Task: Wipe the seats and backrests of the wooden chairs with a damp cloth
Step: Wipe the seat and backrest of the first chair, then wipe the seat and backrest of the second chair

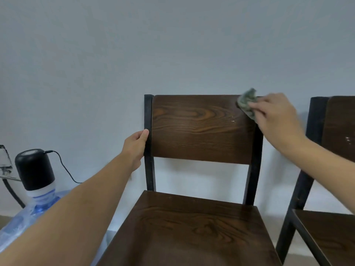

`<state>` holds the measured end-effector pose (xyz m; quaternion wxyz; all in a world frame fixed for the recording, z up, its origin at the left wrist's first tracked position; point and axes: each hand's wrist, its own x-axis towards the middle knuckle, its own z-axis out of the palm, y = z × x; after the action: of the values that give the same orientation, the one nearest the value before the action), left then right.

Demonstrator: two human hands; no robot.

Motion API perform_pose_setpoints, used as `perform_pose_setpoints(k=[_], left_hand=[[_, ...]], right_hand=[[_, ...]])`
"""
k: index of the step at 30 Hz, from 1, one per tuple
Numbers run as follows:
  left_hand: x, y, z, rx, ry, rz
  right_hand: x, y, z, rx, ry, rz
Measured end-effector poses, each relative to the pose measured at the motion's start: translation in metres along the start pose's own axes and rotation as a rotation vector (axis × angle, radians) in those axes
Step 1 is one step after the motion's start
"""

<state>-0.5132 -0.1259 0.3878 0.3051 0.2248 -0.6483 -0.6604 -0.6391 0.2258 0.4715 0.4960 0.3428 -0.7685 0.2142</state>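
A dark wooden chair with a black metal frame stands against the wall in front of me; its backrest (pixel 199 129) is upright and its seat (pixel 192 233) fills the lower middle. My left hand (pixel 135 146) grips the left black post of the backrest. My right hand (pixel 276 118) holds a crumpled green-grey cloth (pixel 246 102) pressed against the backrest's top right corner. A second chair (pixel 334 143) of the same kind stands at the right edge, partly cut off.
A large blue water bottle (pixel 34 208) with a black pump cap (pixel 33 169) and a thin cable stands on the floor at the left. A plain pale wall is right behind both chairs.
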Motion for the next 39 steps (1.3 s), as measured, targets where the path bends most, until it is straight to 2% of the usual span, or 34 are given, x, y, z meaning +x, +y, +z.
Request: perform_pose_setpoints(k=[3,6,7,8,9,12,13,15,16,18,20,22,24,25,27,31,34,36,39], left_hand=[[-0.001,-0.001,0.0,-0.006,0.005,0.006],[-0.003,0.001,0.0,0.003,0.009,-0.001],[-0.004,0.002,0.0,0.008,0.003,-0.006],[-0.005,0.003,0.001,0.017,-0.003,-0.006],[-0.006,0.004,0.0,0.023,-0.006,-0.006],[-0.012,0.009,0.002,0.034,0.006,-0.005],[-0.014,0.011,0.002,0.032,0.014,-0.01],[-0.019,0.012,0.004,0.046,0.019,-0.019],[-0.021,0.014,0.005,0.054,0.028,-0.024],[-0.028,0.022,0.006,0.069,0.044,-0.044],[-0.037,0.025,0.009,0.124,0.062,-0.064],[-0.053,0.017,0.006,0.341,0.135,-0.072],[-0.083,0.002,0.011,0.594,0.234,-0.021],[-0.102,-0.007,0.019,0.646,0.239,0.031],[-0.146,-0.014,0.049,0.669,0.08,0.121],[-0.212,-0.021,0.134,0.648,-0.408,0.21],[-0.248,-0.032,0.205,0.606,-0.682,0.157],[-0.265,-0.042,0.243,0.596,-0.752,0.107],[-0.277,-0.056,0.283,0.623,-0.703,0.104]], right_hand=[[0.001,-0.045,0.025,0.018,-0.045,-0.123],[-0.064,-0.054,0.03,-0.016,-0.33,-0.393],[-0.082,-0.045,0.023,-0.047,-0.404,-0.44],[-0.087,-0.033,0.012,-0.066,-0.405,-0.439],[-0.079,-0.02,0.006,-0.067,-0.341,-0.376],[-0.015,-0.004,-0.001,-0.057,-0.019,-0.041],[0.003,-0.012,0.002,-0.053,0.006,0.034],[0.003,-0.034,0.015,-0.013,-0.025,0.031],[-0.014,-0.044,0.022,-0.002,-0.102,-0.044],[-0.069,-0.054,0.023,-0.027,-0.368,-0.214],[-0.116,-0.044,-0.001,0.019,-0.541,-0.205],[-0.144,-0.021,-0.034,0.121,-0.565,-0.075],[-0.166,0.012,-0.078,0.124,-0.557,0.089],[-0.178,0.033,-0.103,0.103,-0.545,0.176],[-0.198,0.077,-0.156,0.015,-0.517,0.36],[-0.232,0.17,-0.233,-0.233,-0.485,0.813],[-0.253,0.226,-0.258,-0.336,-0.444,1.077],[-0.266,0.247,-0.258,-0.343,-0.465,1.168],[-0.281,0.26,-0.239,-0.253,-0.51,1.274]])
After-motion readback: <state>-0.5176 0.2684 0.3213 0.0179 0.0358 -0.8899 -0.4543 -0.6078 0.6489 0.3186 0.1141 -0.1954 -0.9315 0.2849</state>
